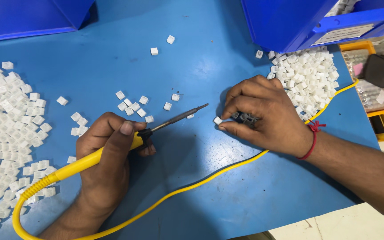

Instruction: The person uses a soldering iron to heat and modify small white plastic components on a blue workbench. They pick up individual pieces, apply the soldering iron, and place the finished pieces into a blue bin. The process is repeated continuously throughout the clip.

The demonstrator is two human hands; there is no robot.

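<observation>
White cubes (343, 5) in blue bin (290, 22), soldering iron (112, 153) in left hand (107, 164)

My soldering iron (112, 153) has a yellow handle, a black collar and a thin dark metal tip slanting up to the right, low over the blue worktop. Just beyond the tip, my small white square plastic piece (218, 120) sits pinched against the worktop.

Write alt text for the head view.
The left hand grips a yellow soldering iron, tip toward a small white cube pinched by the right hand. Piles of white cubes lie on the blue table.
</observation>
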